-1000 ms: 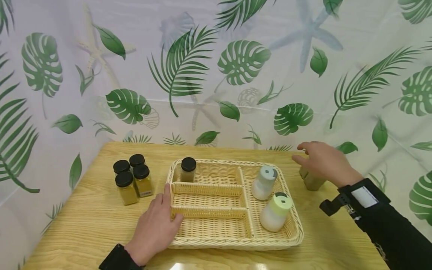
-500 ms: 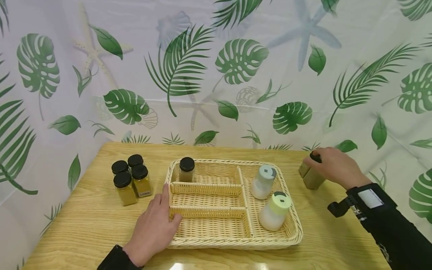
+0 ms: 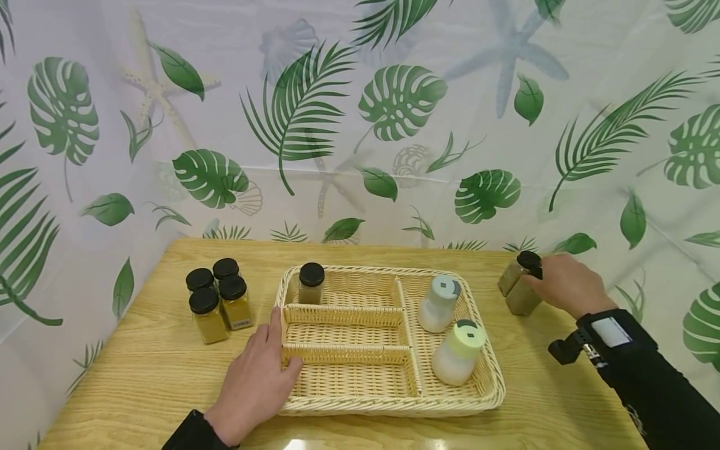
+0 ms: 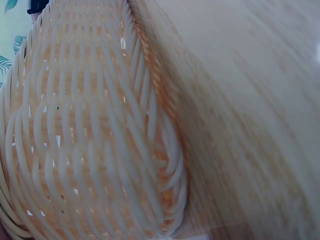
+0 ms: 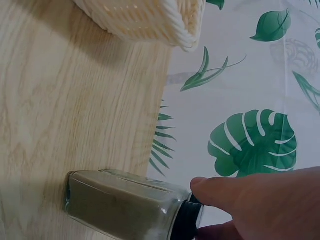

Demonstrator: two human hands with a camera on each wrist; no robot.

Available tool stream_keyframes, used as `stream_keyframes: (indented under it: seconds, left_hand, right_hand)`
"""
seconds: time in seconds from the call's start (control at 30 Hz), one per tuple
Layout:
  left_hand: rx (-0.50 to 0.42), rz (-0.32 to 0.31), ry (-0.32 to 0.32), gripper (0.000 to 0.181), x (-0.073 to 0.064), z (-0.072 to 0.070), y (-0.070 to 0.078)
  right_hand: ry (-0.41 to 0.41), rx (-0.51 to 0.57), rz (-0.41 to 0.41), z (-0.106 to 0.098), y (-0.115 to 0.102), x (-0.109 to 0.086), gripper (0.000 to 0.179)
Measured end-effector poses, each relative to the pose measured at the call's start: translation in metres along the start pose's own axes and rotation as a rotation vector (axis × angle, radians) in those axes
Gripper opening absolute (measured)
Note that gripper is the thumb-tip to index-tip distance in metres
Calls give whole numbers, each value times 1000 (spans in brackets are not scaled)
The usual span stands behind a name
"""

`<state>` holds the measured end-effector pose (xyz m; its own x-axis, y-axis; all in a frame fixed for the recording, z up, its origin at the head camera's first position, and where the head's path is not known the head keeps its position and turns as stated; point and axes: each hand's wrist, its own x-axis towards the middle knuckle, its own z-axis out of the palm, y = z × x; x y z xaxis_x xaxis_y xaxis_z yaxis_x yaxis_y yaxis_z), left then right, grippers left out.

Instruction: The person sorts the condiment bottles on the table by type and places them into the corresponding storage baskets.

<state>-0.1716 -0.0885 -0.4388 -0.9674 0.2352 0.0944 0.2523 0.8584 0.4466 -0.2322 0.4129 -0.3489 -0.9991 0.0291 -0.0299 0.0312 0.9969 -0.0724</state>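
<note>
At the right of the head view, my right hand (image 3: 570,284) pinches the black lid (image 5: 186,217) of a square glass jar of grey-brown powder (image 5: 120,202). The jar stands upright on the table, and a similar jar (image 3: 510,275) is just behind it. My left hand (image 3: 255,375) rests at the front left corner of the wicker basket (image 3: 394,409), fingers along the rim and thumb over it. Inside the basket are a dark-lidded jar (image 3: 311,284) at the back left, a grey-topped shaker (image 3: 439,305) and a green-topped shaker (image 3: 458,355) on the right.
Several black-lidded jars of yellow powder (image 3: 212,319) stand together left of the basket. Wicker dividers (image 3: 349,347) split the basket into compartments. A leaf-print cloth (image 3: 337,125) hangs behind the wooden table (image 3: 129,362).
My right hand has come down and slightly right onto the nearer grey-brown jar's lid, uncovering the jar behind it. My left hand has stayed on the basket.
</note>
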Motion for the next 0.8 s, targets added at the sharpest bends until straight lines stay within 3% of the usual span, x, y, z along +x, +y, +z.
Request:
stream_keyframes:
  seconds: [0.37, 0.8]
  left_hand:
    - [1, 2, 11, 84, -1, 0, 0]
    - [1, -3, 6, 83, -2, -1, 0]
  right_hand:
    - [-1, 18, -14, 7, 3, 6, 25]
    - [58, 50, -29, 16, 10, 9, 28]
